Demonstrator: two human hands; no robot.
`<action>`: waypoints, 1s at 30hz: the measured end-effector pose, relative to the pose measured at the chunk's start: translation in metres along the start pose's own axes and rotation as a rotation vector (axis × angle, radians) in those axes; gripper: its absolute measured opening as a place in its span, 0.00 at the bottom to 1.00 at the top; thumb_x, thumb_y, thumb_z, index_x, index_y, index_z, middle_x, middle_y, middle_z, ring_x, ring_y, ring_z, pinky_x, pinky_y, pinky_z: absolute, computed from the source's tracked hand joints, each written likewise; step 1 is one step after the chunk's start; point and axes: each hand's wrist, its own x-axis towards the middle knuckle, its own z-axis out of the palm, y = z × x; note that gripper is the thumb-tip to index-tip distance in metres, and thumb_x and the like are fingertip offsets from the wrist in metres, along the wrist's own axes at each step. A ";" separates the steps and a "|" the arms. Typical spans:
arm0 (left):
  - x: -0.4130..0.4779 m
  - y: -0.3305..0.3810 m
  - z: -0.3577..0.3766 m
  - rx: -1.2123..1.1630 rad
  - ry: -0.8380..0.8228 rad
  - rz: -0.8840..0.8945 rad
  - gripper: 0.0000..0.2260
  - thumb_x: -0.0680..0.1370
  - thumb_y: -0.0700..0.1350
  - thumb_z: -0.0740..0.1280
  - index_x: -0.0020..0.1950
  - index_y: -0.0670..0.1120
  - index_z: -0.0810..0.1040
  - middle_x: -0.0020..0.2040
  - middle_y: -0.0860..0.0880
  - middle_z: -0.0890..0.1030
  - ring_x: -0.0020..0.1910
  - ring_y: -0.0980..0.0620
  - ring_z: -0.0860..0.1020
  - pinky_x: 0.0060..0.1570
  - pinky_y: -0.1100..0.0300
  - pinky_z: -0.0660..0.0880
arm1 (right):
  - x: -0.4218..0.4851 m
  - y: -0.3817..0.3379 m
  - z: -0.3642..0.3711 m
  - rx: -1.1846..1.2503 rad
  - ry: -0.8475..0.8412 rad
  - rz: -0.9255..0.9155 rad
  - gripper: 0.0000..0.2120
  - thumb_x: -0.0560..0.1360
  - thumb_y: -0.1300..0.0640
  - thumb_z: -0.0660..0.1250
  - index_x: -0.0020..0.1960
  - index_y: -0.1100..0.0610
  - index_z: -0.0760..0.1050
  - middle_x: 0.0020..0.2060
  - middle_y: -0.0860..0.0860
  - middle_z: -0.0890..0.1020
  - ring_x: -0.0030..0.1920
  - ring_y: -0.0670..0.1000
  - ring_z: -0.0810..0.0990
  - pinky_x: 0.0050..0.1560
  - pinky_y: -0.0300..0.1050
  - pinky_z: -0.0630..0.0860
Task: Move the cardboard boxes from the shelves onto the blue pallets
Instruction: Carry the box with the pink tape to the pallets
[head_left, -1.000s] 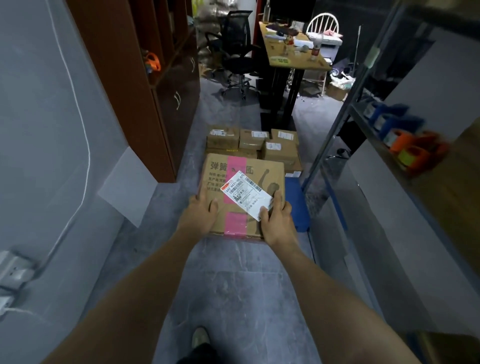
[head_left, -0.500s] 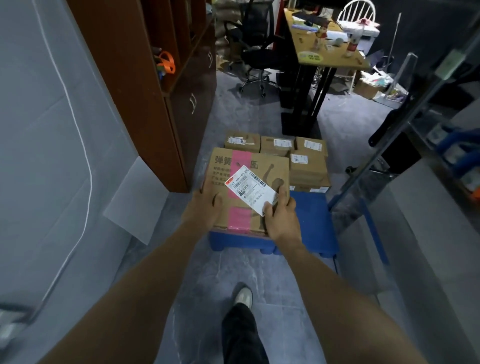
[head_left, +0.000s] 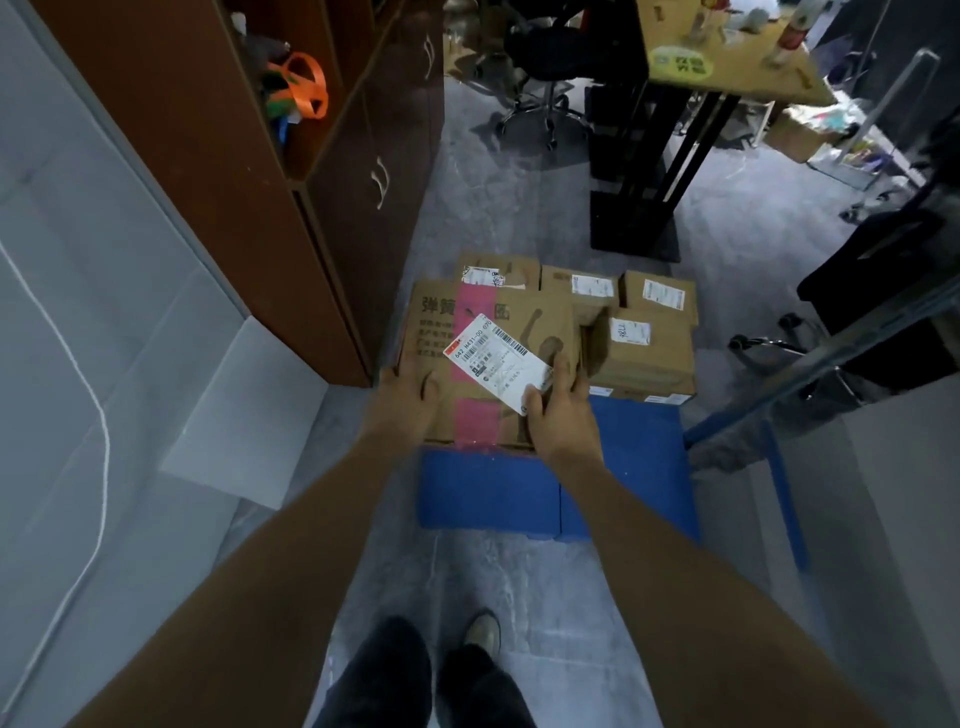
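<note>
Both hands grip the cardboard box (head_left: 488, 358) by its near corners: left hand (head_left: 410, 392) on the left corner, right hand (head_left: 558, 410) on the right, thumb on the shipping label (head_left: 496, 361). The box sits above the blue pallet (head_left: 519, 493), beside stacked boxes (head_left: 639, 332).

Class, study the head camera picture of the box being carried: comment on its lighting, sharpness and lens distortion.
Head view: dim, bluish indoor light. The white label on the carried box is the brightest and sharpest patch, its barcode legible. The right edge, near the shelf frame, is smeared. Wide-angle distortion bends the wooden cabinet and stretches both forearms.
</note>
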 end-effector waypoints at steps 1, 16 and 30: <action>0.013 -0.002 0.002 0.022 0.007 -0.007 0.26 0.83 0.50 0.53 0.79 0.47 0.49 0.64 0.34 0.70 0.57 0.34 0.73 0.53 0.48 0.71 | 0.012 -0.002 0.004 -0.008 -0.013 0.006 0.29 0.83 0.48 0.53 0.80 0.54 0.46 0.74 0.60 0.58 0.63 0.62 0.72 0.56 0.56 0.75; 0.242 -0.059 0.058 -0.001 -0.132 0.010 0.27 0.83 0.53 0.52 0.79 0.50 0.48 0.66 0.36 0.67 0.60 0.34 0.72 0.58 0.45 0.70 | 0.200 -0.020 0.110 -0.010 -0.015 0.178 0.30 0.82 0.47 0.55 0.79 0.50 0.47 0.73 0.60 0.59 0.63 0.64 0.72 0.54 0.55 0.74; 0.392 -0.114 0.269 -0.034 -0.116 -0.010 0.28 0.82 0.55 0.51 0.79 0.51 0.44 0.66 0.36 0.71 0.58 0.36 0.74 0.58 0.42 0.72 | 0.359 0.122 0.256 -0.035 -0.012 0.170 0.31 0.81 0.48 0.56 0.80 0.50 0.47 0.71 0.60 0.63 0.59 0.63 0.75 0.51 0.54 0.74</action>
